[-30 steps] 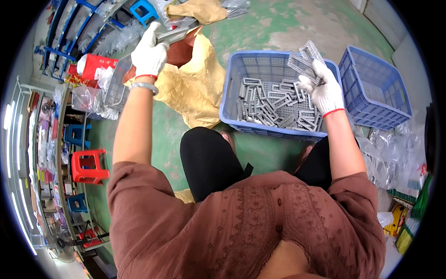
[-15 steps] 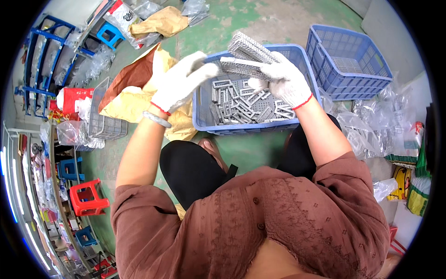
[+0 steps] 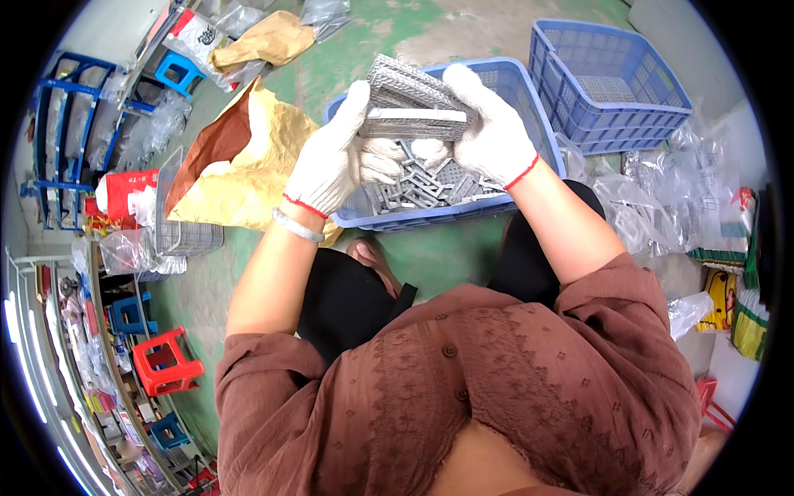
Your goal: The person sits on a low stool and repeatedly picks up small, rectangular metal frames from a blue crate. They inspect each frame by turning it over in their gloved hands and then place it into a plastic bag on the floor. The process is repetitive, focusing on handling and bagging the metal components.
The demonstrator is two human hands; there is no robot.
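Note:
Both of my hands wear white knit gloves with red cuffs. Between them is a stack of grey rectangular metal frames [image 3: 413, 124], some leaning at an angle behind the front ones. My left hand [image 3: 335, 157] grips the stack's left end, thumb up and fingers curled beneath. On the other end my right hand [image 3: 495, 136] is closed, its thumb along the top and fingertips underneath. Below the stack, loose metal frames [image 3: 423, 188] lie jumbled in a blue plastic crate [image 3: 539, 124]. The stack hides part of the crate's inside.
A second blue crate [image 3: 633, 116] stands at the far right, beside clear plastic bags [image 3: 653, 207]. To the left are an open yellow paper sack [image 3: 240, 190], a grey basket [image 3: 190, 238] and a red stool [image 3: 168, 362]. Shelving lines the left side.
My left hand has moved right and closed on the left end of the stack, which my right hand alone held before. The stack has shifted left and turned more level.

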